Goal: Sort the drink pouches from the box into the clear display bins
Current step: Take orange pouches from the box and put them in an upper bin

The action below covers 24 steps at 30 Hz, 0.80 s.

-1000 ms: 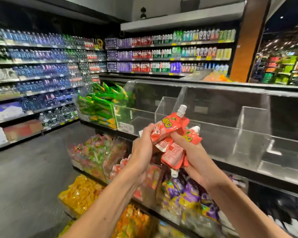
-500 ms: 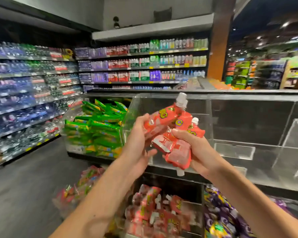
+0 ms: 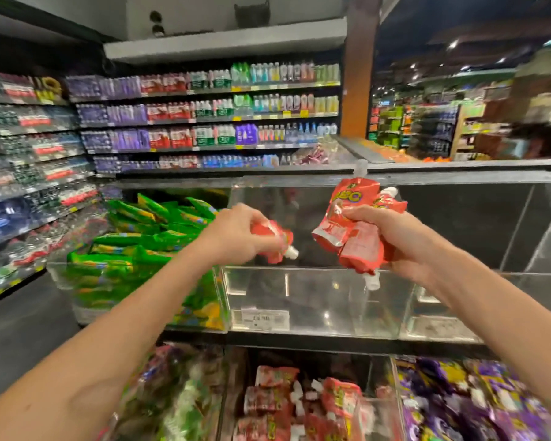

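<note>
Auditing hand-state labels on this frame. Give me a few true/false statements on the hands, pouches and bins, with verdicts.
1. The left hand grips a single red pouch. True.
2. The right hand holds nothing. False: it grips a bunch of red pouches.
3. The upper-left bin holds yellow pouches. False: it holds green pouches.
4. Below the hands lie lower-row red pouches. True.
</note>
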{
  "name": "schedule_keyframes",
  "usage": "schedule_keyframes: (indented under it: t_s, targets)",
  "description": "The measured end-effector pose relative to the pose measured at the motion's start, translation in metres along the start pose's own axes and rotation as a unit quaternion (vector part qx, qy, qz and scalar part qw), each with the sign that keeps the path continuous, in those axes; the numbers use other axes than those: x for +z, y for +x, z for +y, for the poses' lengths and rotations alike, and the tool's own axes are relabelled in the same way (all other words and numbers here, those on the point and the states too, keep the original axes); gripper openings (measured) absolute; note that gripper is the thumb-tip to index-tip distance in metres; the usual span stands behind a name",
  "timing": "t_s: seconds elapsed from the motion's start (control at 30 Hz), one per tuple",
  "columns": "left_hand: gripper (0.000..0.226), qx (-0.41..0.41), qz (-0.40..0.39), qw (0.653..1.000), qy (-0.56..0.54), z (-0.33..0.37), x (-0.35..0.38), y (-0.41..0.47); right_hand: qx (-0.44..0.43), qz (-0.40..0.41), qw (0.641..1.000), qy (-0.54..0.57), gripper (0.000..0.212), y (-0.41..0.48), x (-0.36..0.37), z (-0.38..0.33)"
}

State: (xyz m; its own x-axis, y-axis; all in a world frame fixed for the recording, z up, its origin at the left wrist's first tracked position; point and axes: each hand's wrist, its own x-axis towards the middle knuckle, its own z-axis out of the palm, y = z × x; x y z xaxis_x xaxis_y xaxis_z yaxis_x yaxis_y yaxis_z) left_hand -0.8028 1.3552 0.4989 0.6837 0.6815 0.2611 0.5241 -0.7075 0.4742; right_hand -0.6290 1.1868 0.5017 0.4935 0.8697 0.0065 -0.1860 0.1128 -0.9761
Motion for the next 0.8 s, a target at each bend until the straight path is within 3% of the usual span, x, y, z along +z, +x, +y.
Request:
schedule_keyframes:
  t_s: [0.17, 0.27, 0.37, 0.57, 0.8]
  targets:
    - [0.030, 0.091, -0.135, 0.952, 0.258, 0.007, 0.038, 0.043, 0.010, -0.002, 1.000, -0.007, 0.018, 0.005, -0.005, -0.011]
    - [0.018, 0.138, -0.168, 0.906, 0.364, 0.007, 0.058, 0.068, 0.007, -0.004, 1.000, -0.014, 0.013, 0.010, -0.010, -0.013]
    - [0.026, 0.169, -0.206, 0.851, 0.452, 0.000, 0.076, 0.079, 0.016, -0.007, 1.000, -0.018, 0.018, 0.014, -0.015, -0.010]
    - [0.044, 0.082, -0.336, 0.815, 0.464, -0.002, 0.078, 0.093, 0.018, -0.027, 0.999, -0.015, 0.028, 0.025, -0.023, -0.006]
    - [0.035, 0.063, -0.365, 0.781, 0.502, -0.010, 0.075, 0.090, 0.025, -0.026, 0.999, -0.028, 0.028, 0.031, -0.018, -0.001]
